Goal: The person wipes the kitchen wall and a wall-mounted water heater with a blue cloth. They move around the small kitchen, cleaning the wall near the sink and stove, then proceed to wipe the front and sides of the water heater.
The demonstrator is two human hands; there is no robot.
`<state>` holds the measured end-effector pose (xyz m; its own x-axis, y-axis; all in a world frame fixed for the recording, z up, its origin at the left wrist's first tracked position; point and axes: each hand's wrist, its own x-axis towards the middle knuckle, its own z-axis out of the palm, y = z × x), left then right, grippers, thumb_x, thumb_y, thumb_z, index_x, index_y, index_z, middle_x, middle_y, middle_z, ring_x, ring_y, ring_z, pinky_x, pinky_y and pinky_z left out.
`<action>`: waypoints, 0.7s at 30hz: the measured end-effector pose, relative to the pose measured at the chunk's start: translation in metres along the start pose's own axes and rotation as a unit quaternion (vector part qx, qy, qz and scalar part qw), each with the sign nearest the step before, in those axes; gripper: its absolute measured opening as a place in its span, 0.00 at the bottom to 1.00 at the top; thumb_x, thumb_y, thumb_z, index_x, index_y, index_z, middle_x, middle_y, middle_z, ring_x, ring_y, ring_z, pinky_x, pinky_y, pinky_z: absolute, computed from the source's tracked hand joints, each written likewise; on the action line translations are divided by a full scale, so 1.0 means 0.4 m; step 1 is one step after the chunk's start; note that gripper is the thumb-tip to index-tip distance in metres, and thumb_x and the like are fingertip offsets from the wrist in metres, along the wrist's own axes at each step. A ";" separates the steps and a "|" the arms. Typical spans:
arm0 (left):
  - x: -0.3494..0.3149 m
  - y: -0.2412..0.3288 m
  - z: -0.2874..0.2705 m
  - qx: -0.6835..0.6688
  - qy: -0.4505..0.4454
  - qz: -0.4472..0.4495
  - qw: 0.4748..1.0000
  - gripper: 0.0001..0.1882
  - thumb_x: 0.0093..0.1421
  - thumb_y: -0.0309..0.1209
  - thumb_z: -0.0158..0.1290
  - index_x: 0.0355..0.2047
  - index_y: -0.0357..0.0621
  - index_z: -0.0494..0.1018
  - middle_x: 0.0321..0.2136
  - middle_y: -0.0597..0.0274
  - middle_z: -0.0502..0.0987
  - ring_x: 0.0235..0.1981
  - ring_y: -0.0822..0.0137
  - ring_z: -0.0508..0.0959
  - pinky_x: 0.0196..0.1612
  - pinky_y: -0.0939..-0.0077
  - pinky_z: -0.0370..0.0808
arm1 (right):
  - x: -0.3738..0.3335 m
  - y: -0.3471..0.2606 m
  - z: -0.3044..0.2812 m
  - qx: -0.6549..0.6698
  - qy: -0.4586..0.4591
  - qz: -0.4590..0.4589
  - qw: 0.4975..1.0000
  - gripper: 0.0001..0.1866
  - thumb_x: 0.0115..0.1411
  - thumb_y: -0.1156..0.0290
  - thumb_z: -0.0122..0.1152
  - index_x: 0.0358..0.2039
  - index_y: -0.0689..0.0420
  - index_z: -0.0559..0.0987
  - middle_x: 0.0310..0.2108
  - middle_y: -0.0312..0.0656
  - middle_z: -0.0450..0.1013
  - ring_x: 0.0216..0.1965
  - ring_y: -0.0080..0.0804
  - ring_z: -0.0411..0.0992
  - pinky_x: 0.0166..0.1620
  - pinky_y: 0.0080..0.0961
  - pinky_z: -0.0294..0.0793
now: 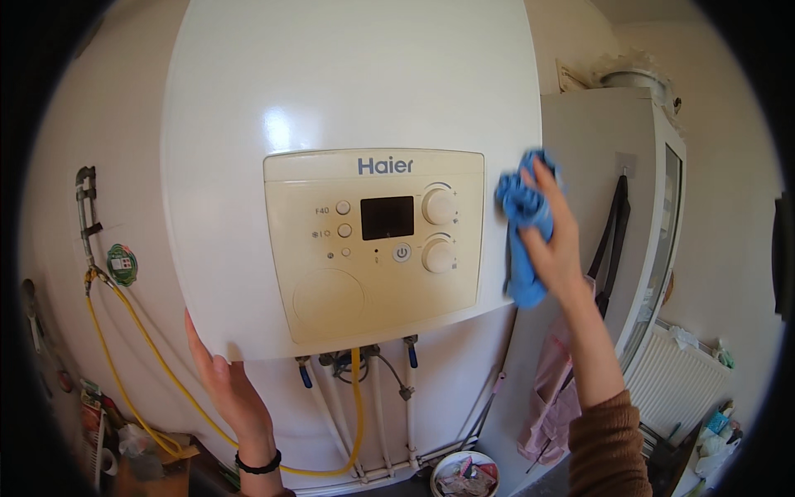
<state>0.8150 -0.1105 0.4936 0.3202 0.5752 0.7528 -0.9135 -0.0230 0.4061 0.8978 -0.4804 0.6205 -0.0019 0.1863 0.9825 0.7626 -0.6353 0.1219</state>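
1. The right hand (561, 244) has its fingers clamped on a blue cloth (530, 261), which is bunched at the top and hangs down below the thumb
2. The cloth is at the right edge of a white boiler (348, 91), just beside the panel (422, 302), its upper part slightly blurred
3. The left hand (232, 396) is at the boiler's lower left corner, thumb near the bottom edge; most of its fingers are hidden, so I cannot tell whether they are together or apart
4. A black band (259, 465) circles the left wrist, and a brown sleeve (609, 451) covers part of the right forearm
5. The cream panel bears a dark screen (387, 218), with round buttons (344, 231) to its left and two knobs (438, 256) to its right
6. Under the boiler, white pipes (378, 414) run down, with a yellow hose (358, 406) among them
7. To the right stands a grey cabinet (580, 137), a pink apron (551, 402) hanging on its side, and farther right a white radiator (679, 385)
8. A white bin (436, 482) with rubbish inside stands below the pipes
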 end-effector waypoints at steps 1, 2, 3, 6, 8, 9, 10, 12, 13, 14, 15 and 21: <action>-0.001 0.001 0.004 0.001 0.002 -0.002 1.000 0.43 0.61 0.48 0.48 0.68 0.39 0.46 0.66 0.54 0.54 0.67 0.58 0.55 0.65 0.60 0.54 | -0.039 -0.008 -0.006 -0.061 -0.018 -0.024 0.998 0.32 0.50 0.77 0.55 0.59 0.60 0.69 0.62 0.53 0.63 0.65 0.48 0.59 0.66 0.38 0.52; -0.001 0.004 0.005 0.004 0.004 -0.003 1.000 0.43 0.61 0.48 0.49 0.68 0.38 0.47 0.66 0.54 0.54 0.66 0.58 0.56 0.65 0.60 0.54 | -0.058 -0.019 -0.002 -0.072 -0.025 0.002 0.997 0.32 0.49 0.77 0.55 0.58 0.59 0.70 0.62 0.52 0.62 0.65 0.51 0.57 0.67 0.39 0.52; -0.002 0.007 0.009 0.006 0.004 -0.005 1.000 0.43 0.61 0.49 0.49 0.68 0.38 0.47 0.66 0.54 0.54 0.66 0.58 0.56 0.65 0.60 0.55 | -0.055 -0.025 -0.010 -0.075 -0.021 0.002 0.997 0.31 0.49 0.77 0.55 0.58 0.59 0.70 0.62 0.52 0.62 0.65 0.51 0.57 0.67 0.39 0.52; -0.001 0.017 0.000 0.004 -0.015 -0.016 1.000 0.41 0.62 0.47 0.49 0.68 0.38 0.47 0.66 0.54 0.54 0.66 0.59 0.57 0.64 0.60 0.56 | 0.012 -0.032 -0.006 -0.057 0.005 -0.001 0.998 0.30 0.50 0.75 0.55 0.57 0.58 0.71 0.62 0.51 0.63 0.64 0.50 0.58 0.66 0.38 0.54; 0.000 0.019 -0.007 0.015 -0.025 -0.016 0.999 0.41 0.62 0.47 0.48 0.68 0.38 0.47 0.66 0.54 0.54 0.66 0.59 0.57 0.64 0.61 0.57 | 0.108 -0.036 -0.006 -0.073 0.034 0.009 0.997 0.29 0.53 0.71 0.55 0.57 0.59 0.70 0.60 0.53 0.64 0.62 0.51 0.61 0.64 0.37 0.58; 0.000 0.015 -0.002 0.015 -0.034 -0.018 0.999 0.41 0.62 0.46 0.48 0.68 0.38 0.47 0.66 0.55 0.54 0.66 0.59 0.57 0.64 0.61 0.57 | 0.166 -0.022 -0.017 -0.072 0.058 0.028 0.995 0.28 0.53 0.69 0.55 0.56 0.60 0.71 0.60 0.53 0.64 0.61 0.51 0.62 0.63 0.36 0.59; 0.000 0.015 -0.005 0.017 -0.037 -0.021 0.999 0.41 0.62 0.46 0.48 0.68 0.38 0.47 0.66 0.54 0.54 0.66 0.59 0.57 0.65 0.61 0.56 | 0.217 -0.007 -0.019 -0.064 0.083 0.048 0.993 0.27 0.54 0.67 0.56 0.55 0.61 0.72 0.59 0.54 0.65 0.60 0.52 0.63 0.61 0.36 0.61; 0.001 0.028 -0.012 0.032 -0.048 -0.025 0.998 0.41 0.62 0.45 0.48 0.68 0.39 0.47 0.66 0.54 0.53 0.66 0.60 0.57 0.65 0.61 0.56 | 0.307 0.001 -0.021 -0.057 0.084 0.064 0.993 0.26 0.54 0.64 0.56 0.53 0.61 0.74 0.58 0.54 0.66 0.58 0.53 0.65 0.60 0.37 0.62; 0.001 0.030 -0.013 0.036 -0.054 -0.030 0.997 0.40 0.62 0.45 0.48 0.68 0.39 0.47 0.66 0.54 0.53 0.66 0.60 0.56 0.65 0.61 0.56 | 0.326 -0.001 -0.025 -0.058 0.083 0.071 0.992 0.26 0.55 0.63 0.57 0.53 0.61 0.74 0.58 0.54 0.66 0.58 0.54 0.65 0.60 0.37 0.63; 0.001 0.029 -0.013 0.029 -0.058 -0.032 0.997 0.40 0.62 0.44 0.48 0.68 0.39 0.47 0.67 0.54 0.53 0.66 0.60 0.56 0.65 0.61 0.55 | 0.317 -0.004 -0.029 -0.065 0.083 0.068 0.992 0.25 0.55 0.63 0.56 0.53 0.61 0.75 0.58 0.54 0.66 0.58 0.53 0.65 0.60 0.37 0.62; 0.001 0.025 -0.014 0.023 -0.061 -0.034 0.997 0.40 0.63 0.44 0.48 0.68 0.39 0.47 0.67 0.55 0.52 0.66 0.60 0.56 0.65 0.62 0.55 | 0.296 -0.008 -0.027 -0.071 0.080 0.064 0.992 0.25 0.55 0.63 0.56 0.53 0.60 0.75 0.59 0.53 0.66 0.58 0.52 0.65 0.60 0.37 0.62; 0.001 0.030 -0.021 0.021 -0.062 -0.028 0.997 0.37 0.64 0.40 0.46 0.68 0.39 0.46 0.67 0.55 0.52 0.67 0.61 0.55 0.66 0.63 0.52 | 0.154 -0.029 -0.005 -0.128 0.049 0.029 0.990 0.24 0.57 0.62 0.54 0.53 0.55 0.75 0.61 0.49 0.64 0.60 0.47 0.63 0.61 0.37 0.61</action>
<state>0.8020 -0.1037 0.4947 0.4008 0.4717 0.7854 -0.8828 -0.0303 0.4687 0.8873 -0.4631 0.6800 -0.0349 0.0778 0.9964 0.5749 -0.8139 0.0836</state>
